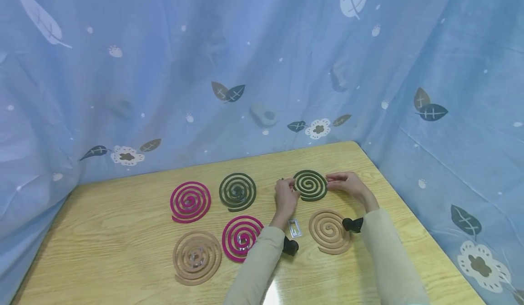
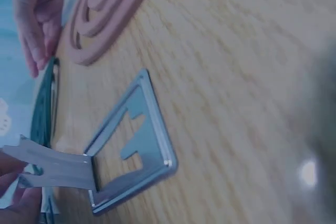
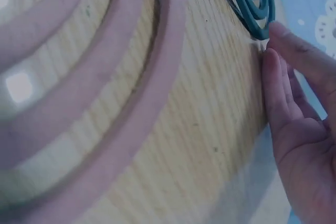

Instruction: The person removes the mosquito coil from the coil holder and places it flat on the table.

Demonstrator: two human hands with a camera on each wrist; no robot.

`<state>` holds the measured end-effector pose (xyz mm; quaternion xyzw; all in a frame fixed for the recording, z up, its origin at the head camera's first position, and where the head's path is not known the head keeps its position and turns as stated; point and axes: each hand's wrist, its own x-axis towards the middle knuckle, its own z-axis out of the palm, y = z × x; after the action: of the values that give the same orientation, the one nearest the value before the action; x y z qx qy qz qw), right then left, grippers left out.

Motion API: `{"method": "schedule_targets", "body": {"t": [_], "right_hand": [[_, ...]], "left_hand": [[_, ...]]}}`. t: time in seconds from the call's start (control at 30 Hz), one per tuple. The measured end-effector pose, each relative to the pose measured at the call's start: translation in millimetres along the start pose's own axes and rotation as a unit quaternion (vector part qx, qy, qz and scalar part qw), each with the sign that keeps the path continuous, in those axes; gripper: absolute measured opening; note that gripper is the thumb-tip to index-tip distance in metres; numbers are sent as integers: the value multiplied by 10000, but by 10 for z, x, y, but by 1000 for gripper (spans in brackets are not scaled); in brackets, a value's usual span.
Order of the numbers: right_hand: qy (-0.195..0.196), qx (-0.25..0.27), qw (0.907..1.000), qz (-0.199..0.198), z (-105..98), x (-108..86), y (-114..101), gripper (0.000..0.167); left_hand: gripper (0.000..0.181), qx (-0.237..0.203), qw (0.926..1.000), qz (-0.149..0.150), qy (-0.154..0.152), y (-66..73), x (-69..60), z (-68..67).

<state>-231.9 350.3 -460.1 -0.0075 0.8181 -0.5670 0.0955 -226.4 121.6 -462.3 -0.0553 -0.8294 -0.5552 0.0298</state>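
Note:
A dark green mosquito coil (image 1: 309, 185) is between my two hands at the back right of the table. My left hand (image 1: 286, 199) pinches its left edge. At the opposite edge, thumb and fingertips of my right hand (image 1: 348, 184) pinch the rim; the right wrist view shows this edge of the green coil (image 3: 254, 9) close up. Below my left hand lies a small metal coil stand (image 1: 294, 228). In the left wrist view its raised tab partly covers the left fingers (image 2: 21, 208). A tan coil (image 1: 329, 232) lies nearest my right forearm.
Toward the left lie a pink coil (image 1: 190, 202), another green coil (image 1: 237, 192), a second pink coil (image 1: 243, 238) partly behind my left sleeve, and another tan coil (image 1: 197, 257). Metal stands show through these coils. A blue patterned curtain (image 1: 262, 68) hangs along the table's back and right edges.

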Motion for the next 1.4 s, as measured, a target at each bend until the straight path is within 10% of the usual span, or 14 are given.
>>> {"method": "schedule_targets", "body": {"t": [0.3,0.77,1.4], "right_hand": [[407,646,9955,-557,14,-135,51,48],[229,212,9903,-1352,341,-369,-204,42],[-784,536,9712,-2184,769,-808,-500,31]], "left_hand": [[30,-566,9967,556,-180,34,-54,-121],[32,-1015,9823,1077,-1144,116,-265,-370],[34,-1416,9764,777,-1433,1,-800,-1000]]}}
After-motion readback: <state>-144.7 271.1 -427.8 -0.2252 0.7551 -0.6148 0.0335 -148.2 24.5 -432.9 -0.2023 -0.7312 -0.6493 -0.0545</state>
